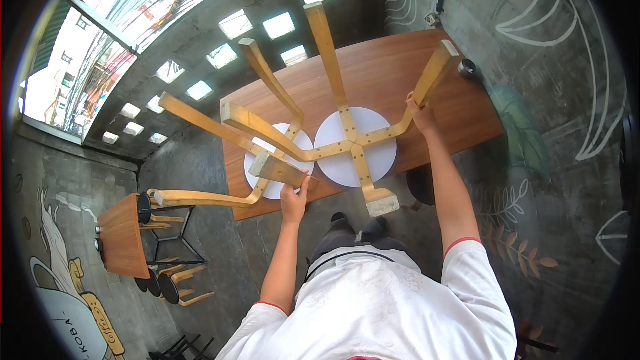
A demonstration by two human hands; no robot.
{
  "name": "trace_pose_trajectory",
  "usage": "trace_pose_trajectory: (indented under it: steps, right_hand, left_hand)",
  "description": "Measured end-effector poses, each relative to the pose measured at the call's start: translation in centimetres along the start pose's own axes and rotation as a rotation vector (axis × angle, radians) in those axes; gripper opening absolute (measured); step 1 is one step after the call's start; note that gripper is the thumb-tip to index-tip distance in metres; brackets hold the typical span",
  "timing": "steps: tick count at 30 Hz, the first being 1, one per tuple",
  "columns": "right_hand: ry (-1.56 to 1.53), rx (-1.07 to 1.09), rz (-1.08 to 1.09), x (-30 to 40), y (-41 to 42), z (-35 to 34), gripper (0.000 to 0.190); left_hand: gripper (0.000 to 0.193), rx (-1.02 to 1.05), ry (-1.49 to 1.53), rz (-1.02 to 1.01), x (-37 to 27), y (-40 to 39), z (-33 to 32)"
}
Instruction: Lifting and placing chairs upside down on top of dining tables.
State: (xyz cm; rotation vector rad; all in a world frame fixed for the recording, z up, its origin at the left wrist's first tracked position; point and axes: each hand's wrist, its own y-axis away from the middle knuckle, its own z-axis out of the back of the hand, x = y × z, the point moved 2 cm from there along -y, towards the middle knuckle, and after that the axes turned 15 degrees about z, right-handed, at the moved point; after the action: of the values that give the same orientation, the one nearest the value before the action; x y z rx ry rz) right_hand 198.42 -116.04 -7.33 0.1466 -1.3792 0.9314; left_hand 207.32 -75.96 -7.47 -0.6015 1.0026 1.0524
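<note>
Two round white stools lie upside down, side by side, on a brown wooden table, their bent wooden legs pointing up. My right hand is closed around a leg of the right stool, low on its upright part. My left hand grips a leg of the left stool, with the thumb along its side. Pale, worn pads cap the leg ends. Screws fix the crossed legs to the undersides of both seats.
A small round dark container stands at the table's right end, by the painted concrete wall. A dark round stool seat shows below the table edge. At the left stand another wooden table and several black-seated stools.
</note>
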Motion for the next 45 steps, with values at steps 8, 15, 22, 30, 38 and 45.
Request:
trace_pose_trajectory:
  steps: [8, 15, 22, 30, 38, 45]
  right_hand:
    - [0.324, 0.122, -0.096, -3.2, 5.8, 1.5, 0.057]
    - [0.210, 0.058, -0.740, -6.0, 25.4, 8.1, 0.055]
    - [0.234, 0.449, -1.142, -7.7, 35.0, 10.4, 0.056]
    - [0.177, 0.555, -0.936, -15.0, 31.7, 13.5, 0.036]
    - [0.218, 0.586, -0.790, -22.8, 27.4, 16.2, 0.036]
    - [0.505, 0.443, -0.962, -32.6, 31.3, 21.0, 0.047]
  left_hand:
    - [0.037, 0.308, -0.295, 0.211, 7.1, -0.3, 0.8]
    - [0.039, 0.845, -0.068, 0.269, -9.1, 5.2, 1.3]
    - [0.033, 0.476, -0.001, -0.743, -20.8, 5.6, 0.4]
    - [0.039, -0.019, 0.070, -0.512, -19.2, 9.5, 0.2]
    - [0.037, -0.421, 0.000, 0.749, 1.5, 25.0, 0.6]
    - [0.084, 0.286, -0.258, 1.692, 6.2, 49.1, 0.2]
